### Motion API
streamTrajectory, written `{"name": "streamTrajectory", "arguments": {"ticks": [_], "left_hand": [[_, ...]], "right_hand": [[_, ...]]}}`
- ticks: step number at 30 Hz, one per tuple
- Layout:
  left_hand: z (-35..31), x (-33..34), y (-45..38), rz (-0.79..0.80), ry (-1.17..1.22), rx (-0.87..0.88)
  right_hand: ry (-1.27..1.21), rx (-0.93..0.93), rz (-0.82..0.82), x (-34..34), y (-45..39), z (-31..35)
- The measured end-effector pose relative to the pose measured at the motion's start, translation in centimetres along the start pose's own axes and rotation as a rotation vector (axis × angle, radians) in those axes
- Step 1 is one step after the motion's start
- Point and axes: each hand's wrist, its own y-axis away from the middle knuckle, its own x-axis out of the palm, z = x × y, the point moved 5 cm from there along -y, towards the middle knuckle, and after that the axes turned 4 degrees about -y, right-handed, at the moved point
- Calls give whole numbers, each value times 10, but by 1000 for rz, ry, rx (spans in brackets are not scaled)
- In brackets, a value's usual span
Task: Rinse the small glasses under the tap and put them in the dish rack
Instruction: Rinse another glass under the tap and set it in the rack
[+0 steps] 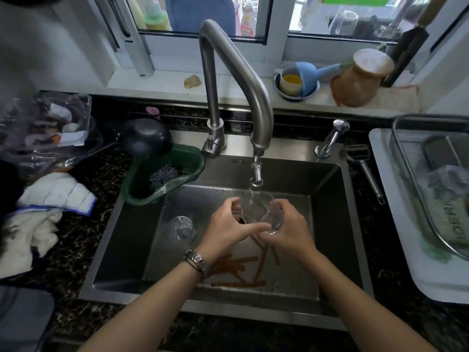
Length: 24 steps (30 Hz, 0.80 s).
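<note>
A small clear glass is held tilted under the running tap, and water falls into it. My left hand grips its left side and my right hand grips its right side and base. A second small glass lies on the floor of the steel sink, to the left of my hands. The wire dish rack stands on a white tray at the far right, with a few items inside.
A green corner strainer with a steel scourer hangs in the sink's back-left corner. Orange-brown strips lie on the sink floor near the front. Cloths and a plastic bag lie on the left counter. A peeler rests right of the sink.
</note>
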Motion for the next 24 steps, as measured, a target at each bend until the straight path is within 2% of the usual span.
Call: {"name": "streamTrajectory", "arguments": {"ticks": [16,19,24], "left_hand": [[2,9,-26,-97,7,2],[2,4,-27,-61,38,26],[8,-5,-28,56,139,34]], "right_hand": [[183,6,-137,18,0,8],[88,-30,-57,13,-3,3],[-130,6,272,1,-16,-7]]}}
